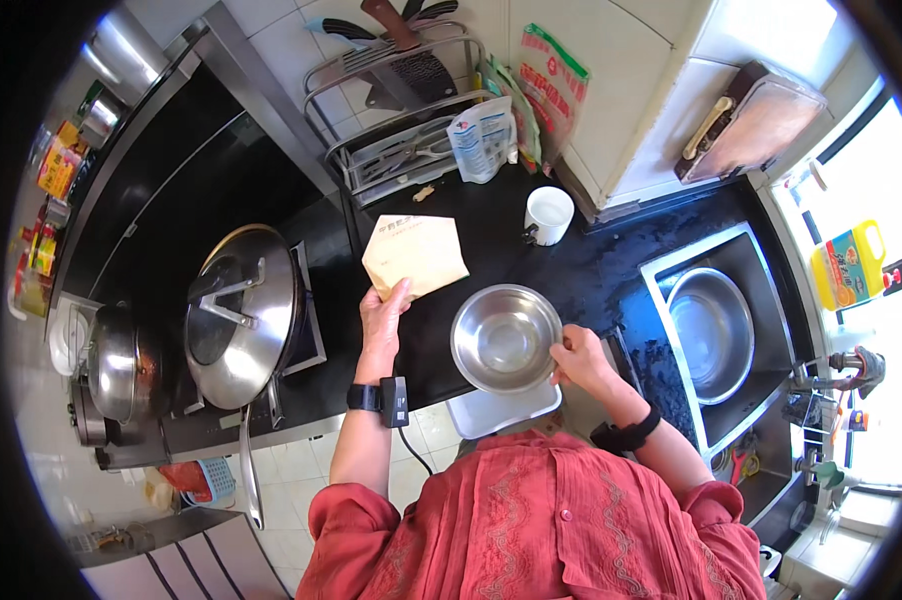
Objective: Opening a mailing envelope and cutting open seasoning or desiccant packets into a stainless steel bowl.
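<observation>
My left hand (382,319) grips the lower edge of a pale yellow paper packet (415,255) that bears writing, thumb on top. With fingers at its right rim, my right hand (580,358) holds a round stainless steel bowl (506,339), which shows no contents that I can make out. The bowl is near the counter's front edge, over part of a white tray (488,414). Beyond the bowl a white mug (549,215) stands on the black counter (436,330).
On the left, a lidded wok (233,322) sits on the stove, its long handle reaching past the front edge. A metal rack (391,150) with knives stands at the back. To the right, a sink holds a large metal basin (710,335); a yellow bottle (848,264) stands by the window.
</observation>
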A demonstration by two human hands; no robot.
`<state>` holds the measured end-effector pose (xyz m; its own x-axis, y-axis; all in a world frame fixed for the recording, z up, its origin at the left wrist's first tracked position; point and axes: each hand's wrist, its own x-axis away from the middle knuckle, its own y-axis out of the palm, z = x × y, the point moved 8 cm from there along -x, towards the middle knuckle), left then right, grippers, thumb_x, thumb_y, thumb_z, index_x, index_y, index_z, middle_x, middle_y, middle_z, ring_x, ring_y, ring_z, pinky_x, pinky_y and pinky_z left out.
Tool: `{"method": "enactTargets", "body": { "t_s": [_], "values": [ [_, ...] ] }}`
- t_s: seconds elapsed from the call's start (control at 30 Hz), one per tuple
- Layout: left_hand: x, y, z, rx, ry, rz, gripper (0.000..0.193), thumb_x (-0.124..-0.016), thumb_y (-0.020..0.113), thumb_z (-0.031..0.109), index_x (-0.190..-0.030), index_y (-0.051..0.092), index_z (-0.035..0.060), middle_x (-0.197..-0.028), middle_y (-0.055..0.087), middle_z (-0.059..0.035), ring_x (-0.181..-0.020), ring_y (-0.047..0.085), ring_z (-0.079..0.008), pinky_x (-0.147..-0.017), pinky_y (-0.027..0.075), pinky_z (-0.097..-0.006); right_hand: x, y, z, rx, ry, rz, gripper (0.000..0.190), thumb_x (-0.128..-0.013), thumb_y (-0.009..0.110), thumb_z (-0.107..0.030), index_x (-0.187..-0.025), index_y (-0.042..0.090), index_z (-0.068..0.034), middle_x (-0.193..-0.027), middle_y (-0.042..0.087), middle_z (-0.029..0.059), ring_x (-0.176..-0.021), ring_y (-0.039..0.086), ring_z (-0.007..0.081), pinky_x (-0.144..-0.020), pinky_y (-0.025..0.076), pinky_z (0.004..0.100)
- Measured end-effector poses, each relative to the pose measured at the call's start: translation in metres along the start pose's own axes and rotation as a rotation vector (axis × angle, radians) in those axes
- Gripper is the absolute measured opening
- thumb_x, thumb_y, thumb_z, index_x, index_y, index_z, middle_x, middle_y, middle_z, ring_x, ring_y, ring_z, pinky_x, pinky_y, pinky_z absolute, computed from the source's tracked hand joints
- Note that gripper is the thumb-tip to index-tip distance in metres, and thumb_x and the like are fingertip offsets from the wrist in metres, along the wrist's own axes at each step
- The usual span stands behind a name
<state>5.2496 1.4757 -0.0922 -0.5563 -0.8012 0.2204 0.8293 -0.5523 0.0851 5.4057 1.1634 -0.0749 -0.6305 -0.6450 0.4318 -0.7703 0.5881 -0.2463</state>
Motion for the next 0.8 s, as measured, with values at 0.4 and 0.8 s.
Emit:
{"method": "enactTargets", "body": {
  "t_s": [0.4,0.8],
  "values": [
    [-0.008,-0.047,-0.042,-0.369,0.239,0.358,0.090,-0.073,0.081,0.014,-0.143,0.028,-0.0072,-0.138,0.044,-0.0241,-0.122,0.051,-0.0314,-0.104,0.040,-0.0360,0.035,-0.035,0.001,-0.031,0.059,0.023,0.037,-0.098,0.051,-0.023,-0.119,0.055,0.007,-0.084,0.069,0.0147,-0.055,0.065,0.0163,-0.046,0.049,0.0254],
    [-0.110,0.102,0.116,-0.948,0.702,0.094,0.032,-0.081,0.068,0.018,-0.109,0.065,0.0022,-0.106,0.064,-0.0176,-0.104,0.058,-0.0377,-0.089,0.048,-0.0440,0.139,-0.099,0.053,-0.211,0.146,0.310,0.030,-0.098,0.049,-0.017,-0.113,0.057,0.007,-0.081,0.069,0.0156,-0.054,0.065,0.0166,-0.044,0.049,0.0242]
  ]
}}
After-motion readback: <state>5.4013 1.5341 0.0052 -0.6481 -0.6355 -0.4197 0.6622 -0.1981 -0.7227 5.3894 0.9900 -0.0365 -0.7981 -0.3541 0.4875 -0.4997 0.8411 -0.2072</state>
